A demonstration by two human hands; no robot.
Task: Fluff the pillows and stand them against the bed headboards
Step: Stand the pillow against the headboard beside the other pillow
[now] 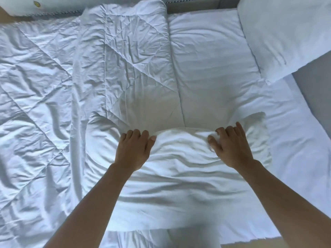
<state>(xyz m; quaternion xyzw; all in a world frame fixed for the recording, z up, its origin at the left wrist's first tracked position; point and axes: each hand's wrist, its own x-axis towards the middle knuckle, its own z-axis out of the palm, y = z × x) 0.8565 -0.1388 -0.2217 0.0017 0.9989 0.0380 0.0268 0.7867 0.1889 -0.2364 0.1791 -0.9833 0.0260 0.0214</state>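
Note:
A white pillow [179,178] lies flat on the bed right in front of me, its cover creased. My left hand [133,150] grips its far edge left of centre, fingers curled over the rim. My right hand [231,145] clutches the same edge on the right, bunching the fabric. Another white pillow [211,65] lies flat beyond it on the mattress. A third white pillow [286,36] leans tilted against the grey headboard [311,90] at the right.
A crumpled quilted white duvet [44,90] covers the left of the bed, its folded edge [129,56] running down the middle. White sheet [295,136] shows at the right. A white item with a yellow dot [36,4] sits at the top left.

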